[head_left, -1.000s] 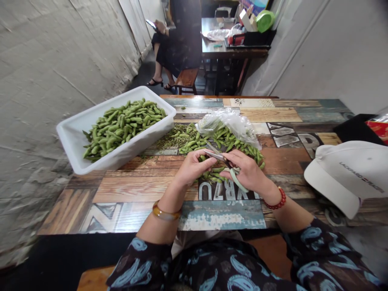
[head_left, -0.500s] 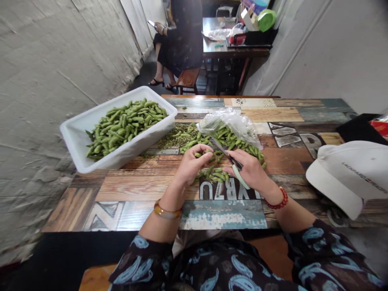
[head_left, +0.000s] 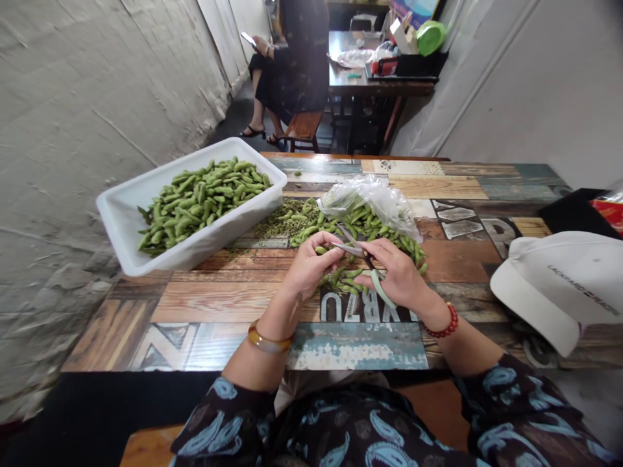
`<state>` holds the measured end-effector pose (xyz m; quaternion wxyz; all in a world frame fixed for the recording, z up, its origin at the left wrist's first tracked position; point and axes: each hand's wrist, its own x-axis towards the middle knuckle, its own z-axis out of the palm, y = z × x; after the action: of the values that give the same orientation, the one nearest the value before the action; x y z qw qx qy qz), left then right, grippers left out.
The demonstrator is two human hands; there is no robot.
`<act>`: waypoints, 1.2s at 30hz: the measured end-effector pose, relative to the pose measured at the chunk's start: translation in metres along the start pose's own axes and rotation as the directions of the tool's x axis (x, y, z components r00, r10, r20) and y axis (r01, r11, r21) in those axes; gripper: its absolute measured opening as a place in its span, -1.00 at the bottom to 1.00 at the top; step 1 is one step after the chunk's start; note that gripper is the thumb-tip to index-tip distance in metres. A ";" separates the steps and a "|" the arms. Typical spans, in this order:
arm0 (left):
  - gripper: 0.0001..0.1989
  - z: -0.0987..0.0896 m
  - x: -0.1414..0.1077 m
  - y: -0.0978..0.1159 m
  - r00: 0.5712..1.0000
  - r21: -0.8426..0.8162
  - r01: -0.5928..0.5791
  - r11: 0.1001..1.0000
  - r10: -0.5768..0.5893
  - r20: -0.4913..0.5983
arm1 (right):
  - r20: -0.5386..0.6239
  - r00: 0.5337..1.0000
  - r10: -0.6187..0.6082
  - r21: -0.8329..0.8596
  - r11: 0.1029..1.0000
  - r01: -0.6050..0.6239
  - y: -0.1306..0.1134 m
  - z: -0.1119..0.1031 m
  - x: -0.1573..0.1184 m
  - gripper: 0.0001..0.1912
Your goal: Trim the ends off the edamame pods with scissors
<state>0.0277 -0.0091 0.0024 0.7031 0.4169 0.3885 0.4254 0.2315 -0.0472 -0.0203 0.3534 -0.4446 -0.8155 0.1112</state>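
My left hand [head_left: 314, 261] is closed around a green edamame pod [head_left: 321, 250], its tip showing by the thumb. In my right hand [head_left: 395, 272] is a pair of scissors [head_left: 377, 285] with pale green handles. The blades are parted, and one reaches to the fingertips of my left hand. Loose edamame pods [head_left: 348, 282] lie on the table under both hands. Just beyond, more pods spill from a clear plastic bag [head_left: 384, 196]. A heap of small green trimmings [head_left: 282, 220] lies left of the bag.
A white plastic tub [head_left: 243, 211] holding many pods stands at the left of the patchwork-patterned table [head_left: 204, 301]. A white cap [head_left: 555, 279] rests at the right. Beyond the table, a seated person [head_left: 302, 65] holds a phone [head_left: 248, 39] near another table [head_left: 343, 81].
The scissor blades have opened wider, and one has swung left to my left fingertips. My left hand stays nearly in place. The view has shifted slightly.
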 end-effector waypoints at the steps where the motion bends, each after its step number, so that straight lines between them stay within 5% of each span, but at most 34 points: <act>1: -0.64 0.000 0.000 -0.001 1.000 0.013 -0.001 1.000 0.001 0.005 | 0.003 1.000 0.000 0.003 1.000 0.000 0.000 0.000 0.000 -0.37; 14: -0.66 -0.001 0.000 -0.006 0.997 0.042 -0.004 0.999 0.000 0.081 | 0.048 0.999 -0.004 0.023 1.000 0.003 0.000 -0.003 -0.001 -0.50; 27: -0.65 -0.013 0.006 0.007 1.000 -0.270 -0.008 0.963 0.013 0.013 | -0.095 0.988 0.126 0.039 0.992 -0.122 0.006 -0.008 0.004 -0.51; 32: -0.80 -0.013 0.009 0.001 0.996 0.112 -0.085 0.990 0.089 -0.032 | -0.071 0.991 0.115 0.031 0.993 -0.113 0.003 -0.008 0.004 -0.52; 34: -0.90 -0.015 0.012 -0.005 0.974 0.402 -0.200 0.894 0.225 -0.015 | -0.064 0.993 0.097 0.021 0.995 -0.096 0.003 -0.008 0.003 -0.53; 36: -0.90 -0.017 0.015 -0.011 0.936 0.661 -0.299 0.688 0.347 0.062 | -0.067 0.993 0.093 0.024 0.996 -0.091 0.003 -0.007 0.002 -0.52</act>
<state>0.0203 0.0060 -0.0161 0.4099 0.6853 0.4576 0.3911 0.2370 -0.0444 -0.0159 0.3800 -0.4814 -0.7805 0.1209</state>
